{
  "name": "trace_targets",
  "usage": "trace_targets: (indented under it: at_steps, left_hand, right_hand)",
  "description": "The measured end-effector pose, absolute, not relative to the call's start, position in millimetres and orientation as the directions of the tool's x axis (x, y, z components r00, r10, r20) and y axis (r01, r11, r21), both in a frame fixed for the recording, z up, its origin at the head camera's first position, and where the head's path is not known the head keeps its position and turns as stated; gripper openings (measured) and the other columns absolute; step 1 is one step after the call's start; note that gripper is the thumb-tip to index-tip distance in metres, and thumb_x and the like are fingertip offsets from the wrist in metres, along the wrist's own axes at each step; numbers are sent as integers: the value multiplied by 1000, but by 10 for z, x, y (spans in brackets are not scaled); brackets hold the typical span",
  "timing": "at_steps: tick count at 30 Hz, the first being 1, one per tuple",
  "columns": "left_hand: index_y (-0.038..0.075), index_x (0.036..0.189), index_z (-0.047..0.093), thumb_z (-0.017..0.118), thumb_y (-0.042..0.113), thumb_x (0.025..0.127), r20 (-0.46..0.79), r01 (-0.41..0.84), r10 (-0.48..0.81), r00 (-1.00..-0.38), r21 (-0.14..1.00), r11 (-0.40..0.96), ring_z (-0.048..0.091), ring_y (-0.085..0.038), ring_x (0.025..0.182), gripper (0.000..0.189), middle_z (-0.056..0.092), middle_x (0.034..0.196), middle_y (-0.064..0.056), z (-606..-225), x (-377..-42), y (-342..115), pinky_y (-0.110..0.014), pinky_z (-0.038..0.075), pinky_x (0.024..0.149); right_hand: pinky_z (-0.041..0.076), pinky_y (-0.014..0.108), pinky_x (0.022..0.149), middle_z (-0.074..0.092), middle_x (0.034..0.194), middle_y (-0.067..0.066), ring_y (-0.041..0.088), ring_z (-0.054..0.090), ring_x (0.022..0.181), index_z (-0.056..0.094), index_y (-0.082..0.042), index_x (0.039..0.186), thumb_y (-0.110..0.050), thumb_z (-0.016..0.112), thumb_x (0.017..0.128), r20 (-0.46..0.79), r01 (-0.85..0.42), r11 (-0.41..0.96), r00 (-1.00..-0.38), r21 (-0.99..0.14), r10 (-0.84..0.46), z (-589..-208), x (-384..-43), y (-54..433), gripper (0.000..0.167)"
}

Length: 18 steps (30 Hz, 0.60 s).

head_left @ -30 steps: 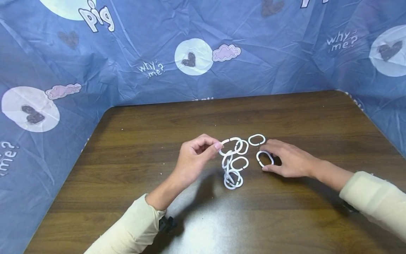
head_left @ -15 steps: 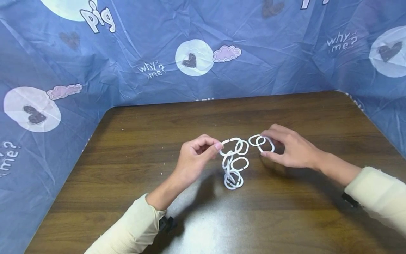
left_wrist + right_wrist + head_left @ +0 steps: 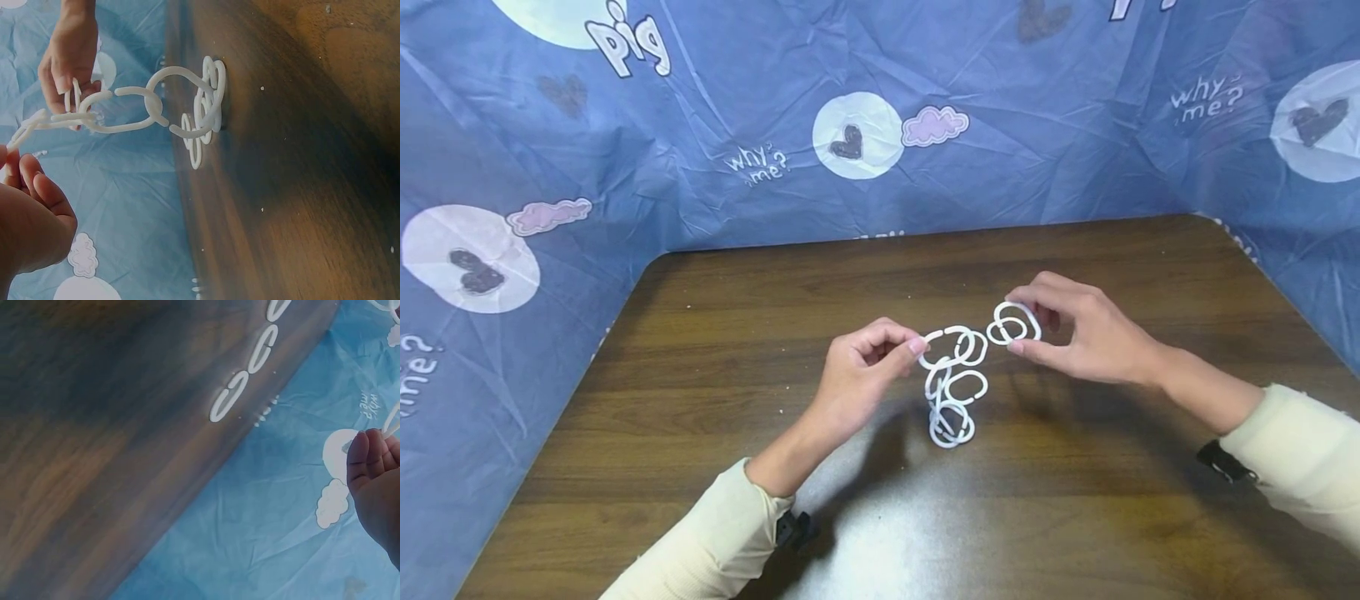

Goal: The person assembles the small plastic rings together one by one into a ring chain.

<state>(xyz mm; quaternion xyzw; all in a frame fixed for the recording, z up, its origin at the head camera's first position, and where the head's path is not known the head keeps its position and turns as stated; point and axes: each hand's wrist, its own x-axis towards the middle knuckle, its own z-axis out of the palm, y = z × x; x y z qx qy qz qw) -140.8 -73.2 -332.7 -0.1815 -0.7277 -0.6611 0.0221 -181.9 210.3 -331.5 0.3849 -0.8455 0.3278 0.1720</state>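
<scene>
My left hand [image 3: 913, 345] pinches the top link of a chain of white plastic C-rings [image 3: 952, 390]. The chain hangs down to a small heap of links on the brown table [image 3: 775, 333]. My right hand [image 3: 1013, 323] holds a single loose white ring [image 3: 1033, 320] between thumb and fingers, lifted off the table just right of the chain's top. Another loose ring [image 3: 996, 336] lies on the table behind it. In the left wrist view the chain [image 3: 150, 106] stretches from my left fingers [image 3: 31, 187] toward the right hand [image 3: 69, 56]. In the right wrist view my right hand's fingertips [image 3: 372, 469] show at the edge.
Blue printed cloth [image 3: 865, 142] stands as a wall behind and at both sides of the table. Cream sleeves cover both forearms. In the right wrist view several white rings [image 3: 228, 403] lie near the table's far edge.
My right hand took a loose ring off the table, lifted it and carried it back and left toward the chain's top. The left hand and chain stayed still.
</scene>
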Motion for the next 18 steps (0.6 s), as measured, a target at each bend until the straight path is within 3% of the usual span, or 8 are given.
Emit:
trace_targets:
  at_steps: [18]
  left_hand:
    - [1,89,70,69,11,88,268,290,236,-934,955,65,52,-10,66,10,59,76,-1,-3353,-1425,-714,-20,43,59]
  right_hand:
    - [39,18,61,53,82,-4,6,46,73,65,-3,113,-13,84,67,645,-859,353,-513,-372,-567,-2989,-1808,1867,51]
